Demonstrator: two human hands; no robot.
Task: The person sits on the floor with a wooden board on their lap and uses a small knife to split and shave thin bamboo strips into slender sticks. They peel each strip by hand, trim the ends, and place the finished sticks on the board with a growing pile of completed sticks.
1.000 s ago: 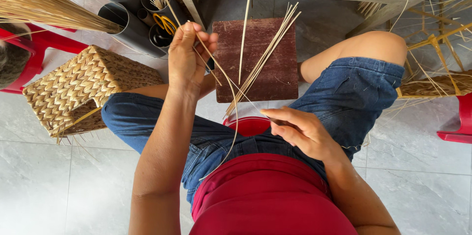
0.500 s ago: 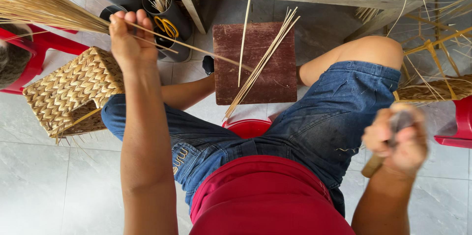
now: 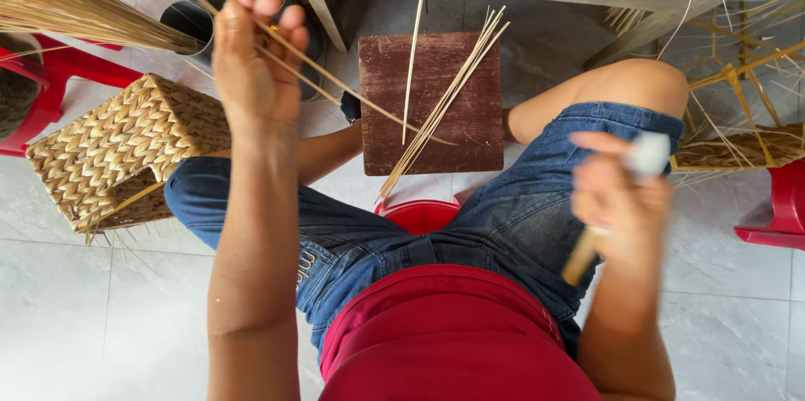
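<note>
Far left: fan of pale dry straw (image 3: 59, 7) over a red plastic stool (image 3: 50, 82). Just beside it, on the grey floor tiles (image 3: 101, 317), a woven straw-coloured box basket (image 3: 117, 153), tipped on its side, loose strand ends poking from its lower edge; weave looks unfinished there.

Left hand (image 3: 251, 57) raised, fingers pinched closed on a long thin tan splint (image 3: 352, 99), which slants down-right over the dark brown wooden block (image 3: 432, 103). A bundle of thin splints (image 3: 440, 107) lies across that block, unused.

Right hand (image 3: 625, 191), blurred, above the right thigh, curled around a tool with a tan handle and pale head (image 3: 616, 208); kind cannot be told.

Judgement: one strand in preparation, most stock untouched.
</note>
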